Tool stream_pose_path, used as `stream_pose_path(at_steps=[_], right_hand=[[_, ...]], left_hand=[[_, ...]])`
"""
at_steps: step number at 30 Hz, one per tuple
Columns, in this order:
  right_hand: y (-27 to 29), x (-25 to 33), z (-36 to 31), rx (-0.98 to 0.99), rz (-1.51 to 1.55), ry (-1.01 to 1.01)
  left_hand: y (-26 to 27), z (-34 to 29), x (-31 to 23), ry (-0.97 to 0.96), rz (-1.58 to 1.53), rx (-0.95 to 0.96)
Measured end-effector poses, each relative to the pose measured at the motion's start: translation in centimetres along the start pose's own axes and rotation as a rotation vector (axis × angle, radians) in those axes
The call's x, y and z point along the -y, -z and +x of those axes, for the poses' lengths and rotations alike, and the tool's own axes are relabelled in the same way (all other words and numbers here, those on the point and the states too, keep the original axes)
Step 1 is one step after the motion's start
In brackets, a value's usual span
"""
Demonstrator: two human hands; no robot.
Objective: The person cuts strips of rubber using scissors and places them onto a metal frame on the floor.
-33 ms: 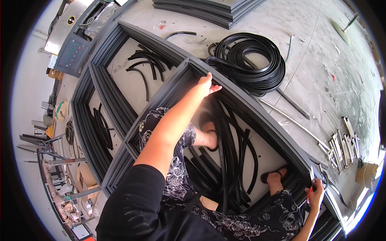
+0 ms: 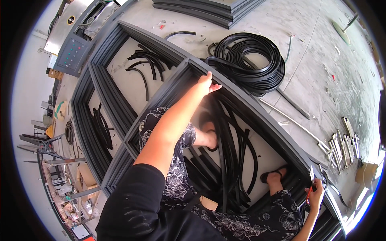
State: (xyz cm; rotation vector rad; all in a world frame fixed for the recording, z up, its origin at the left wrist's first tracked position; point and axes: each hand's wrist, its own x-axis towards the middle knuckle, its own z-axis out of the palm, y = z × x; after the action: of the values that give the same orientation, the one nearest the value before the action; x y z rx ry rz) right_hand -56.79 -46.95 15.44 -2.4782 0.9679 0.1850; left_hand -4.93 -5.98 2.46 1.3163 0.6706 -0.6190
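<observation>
My left hand [image 2: 206,85] rests at the inner edge of a dark grey window frame [image 2: 249,105], close to a corner. Its thumb points up along the edge and its other fingers reach right, apart from the thumb; their undersides are hidden. Far to the right, my right hand [image 2: 317,193] is closed around scissors [image 2: 309,196] with orange-red handles, blades pointing up beside the frame's edge. Black rubber strips [image 2: 225,148] lie in a loose heap between my feet, inside the frame opening. A large coil of black rubber strip [image 2: 277,64] sits on the floor just beyond the frame.
More cut strips [image 2: 155,64] lie in the neighbouring opening. Metal bars [image 2: 341,146] are scattered at the right, near a cardboard box [image 2: 366,173]. A machine with a button panel [image 2: 72,55] stands at the far left. Further stacked frames [image 2: 201,11] lie at the top.
</observation>
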Motion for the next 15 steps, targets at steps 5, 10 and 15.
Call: stream_pose_path(at_steps=[5,10,15], right_hand=[[0.0,-0.1,-0.2,-0.046,-0.015,-0.006],[-0.2,-0.1,0.3,-0.023,0.005,0.003],[-0.7,-0.4,0.7,-0.035,-0.009,0.038]], left_hand=[[-0.7,-0.8,-1.3,-0.010,0.090,0.061],[0.4,-0.7,-1.6,0.006,0.002,0.002],[0.9,0.5,-1.4,-0.021,0.079,-0.062]])
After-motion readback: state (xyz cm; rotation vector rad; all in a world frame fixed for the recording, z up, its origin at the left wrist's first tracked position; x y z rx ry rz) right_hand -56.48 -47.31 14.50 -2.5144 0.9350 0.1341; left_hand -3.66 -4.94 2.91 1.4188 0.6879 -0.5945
